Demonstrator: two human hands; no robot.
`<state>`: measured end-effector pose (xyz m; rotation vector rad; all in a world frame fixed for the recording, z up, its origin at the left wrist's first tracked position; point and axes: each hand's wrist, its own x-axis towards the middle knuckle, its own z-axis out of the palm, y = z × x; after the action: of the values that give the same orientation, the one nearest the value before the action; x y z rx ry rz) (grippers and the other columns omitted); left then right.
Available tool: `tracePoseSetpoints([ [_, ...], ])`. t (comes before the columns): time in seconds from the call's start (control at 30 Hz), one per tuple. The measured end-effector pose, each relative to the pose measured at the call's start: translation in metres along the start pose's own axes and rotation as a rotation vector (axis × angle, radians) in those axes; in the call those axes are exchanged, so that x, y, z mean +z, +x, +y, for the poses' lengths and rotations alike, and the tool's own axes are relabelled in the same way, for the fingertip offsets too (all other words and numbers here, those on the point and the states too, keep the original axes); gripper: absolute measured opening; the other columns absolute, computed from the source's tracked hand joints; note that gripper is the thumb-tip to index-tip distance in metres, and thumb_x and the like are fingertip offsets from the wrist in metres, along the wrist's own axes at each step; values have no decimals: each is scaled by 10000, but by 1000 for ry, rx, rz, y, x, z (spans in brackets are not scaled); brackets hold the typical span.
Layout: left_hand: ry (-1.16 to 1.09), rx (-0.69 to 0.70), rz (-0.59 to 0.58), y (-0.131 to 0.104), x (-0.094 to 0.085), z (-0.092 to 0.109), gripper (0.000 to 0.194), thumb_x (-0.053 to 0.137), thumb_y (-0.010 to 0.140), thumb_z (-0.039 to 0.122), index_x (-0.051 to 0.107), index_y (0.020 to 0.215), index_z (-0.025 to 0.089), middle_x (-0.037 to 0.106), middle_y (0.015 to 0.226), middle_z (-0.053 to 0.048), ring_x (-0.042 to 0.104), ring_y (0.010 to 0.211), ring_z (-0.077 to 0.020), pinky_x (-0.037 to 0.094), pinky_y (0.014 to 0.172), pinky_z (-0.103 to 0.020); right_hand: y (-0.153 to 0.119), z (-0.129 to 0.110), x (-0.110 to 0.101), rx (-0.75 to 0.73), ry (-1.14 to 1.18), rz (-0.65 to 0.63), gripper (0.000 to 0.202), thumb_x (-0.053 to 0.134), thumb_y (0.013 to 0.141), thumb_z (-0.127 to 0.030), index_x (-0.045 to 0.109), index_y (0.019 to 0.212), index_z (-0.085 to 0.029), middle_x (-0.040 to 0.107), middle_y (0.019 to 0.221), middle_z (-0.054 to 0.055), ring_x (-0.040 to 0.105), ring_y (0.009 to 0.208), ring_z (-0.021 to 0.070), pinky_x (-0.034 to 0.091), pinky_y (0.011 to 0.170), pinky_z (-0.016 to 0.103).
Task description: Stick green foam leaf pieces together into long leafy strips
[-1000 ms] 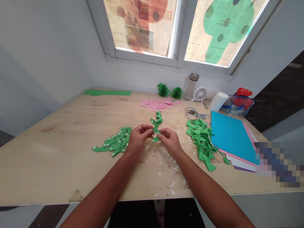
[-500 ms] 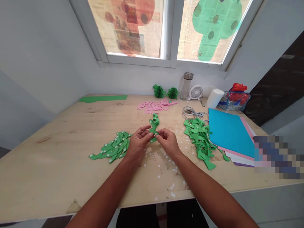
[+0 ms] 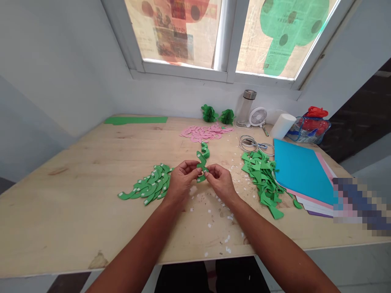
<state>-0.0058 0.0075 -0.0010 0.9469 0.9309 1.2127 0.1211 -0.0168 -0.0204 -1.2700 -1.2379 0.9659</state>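
Note:
Between my hands is a wavy green paper cutout [image 3: 201, 159] with small white squares on it. My left hand [image 3: 185, 179] pinches its left side, and the fingers of my right hand [image 3: 220, 179] are closed on its right edge near the lower end. Just beyond the fingertips stands a small stack of green cutouts [image 3: 205, 150]. To the left of my left hand lies a spread pile of curved green cutouts [image 3: 151, 185], many with white squares. A heap of green paper scraps [image 3: 262, 179] is to the right of my right hand.
Pink cutouts [image 3: 203, 132] lie farther back, before two green paper ornaments [image 3: 209, 113]. A bottle [image 3: 246, 108], small fan [image 3: 258, 117], white roll [image 3: 283, 126] and clear bag [image 3: 310, 128] line the back right. Scissors [image 3: 251, 142] and blue sheets [image 3: 302, 169] are nearer. White bits dot the table [image 3: 76, 211].
The camera view has shifted slightly, so everything sits a little farther right. Both hands keep hold of the green cutout with almost the same grip.

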Motion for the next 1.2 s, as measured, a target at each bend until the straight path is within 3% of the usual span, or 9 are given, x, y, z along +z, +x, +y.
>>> tracePoseSetpoints([
  [0.37,-86,-48,-17,-3,2,1,274,777,544,241,665,778,156,628,618,10,564,568,-105,454,611,-236,-2,-10,-2,-8,123,-10,149,574,737,-314,620,739,-172,608,662,-3,543,606,128,423,573,237],
  [0.5,83,17,-34,-3,2,0,260,753,585,285,699,809,164,640,620,-3,564,587,-124,454,613,-243,-2,-11,-2,11,169,-5,131,584,719,-295,614,714,-168,596,634,-10,528,581,121,413,562,233],
  [0.63,243,74,-85,-4,2,2,363,725,623,365,707,927,168,689,783,-40,603,736,-176,473,680,-270,-2,-10,-2,18,147,34,136,584,712,-296,608,699,-162,572,608,-18,495,559,111,388,534,224],
  [0.8,494,131,-176,-6,1,3,569,671,672,414,601,1175,158,654,825,-34,586,740,-170,469,651,-269,0,-8,-3,20,180,62,160,569,729,-311,608,694,-160,545,579,-32,473,546,103,378,539,223],
  [0.93,695,238,-198,-5,-1,1,593,661,679,388,566,1224,173,646,884,-34,579,796,-177,470,675,-263,1,-5,-2,19,276,52,166,574,733,-317,585,673,-162,549,603,-28,490,564,105,387,555,228],
  [1.2,691,263,-305,-6,1,0,534,621,721,353,565,1220,170,652,1116,-62,597,969,-243,478,816,-333,3,-3,-2,54,354,62,221,625,709,-305,619,884,-170,564,595,-36,496,529,99,371,497,208],
])
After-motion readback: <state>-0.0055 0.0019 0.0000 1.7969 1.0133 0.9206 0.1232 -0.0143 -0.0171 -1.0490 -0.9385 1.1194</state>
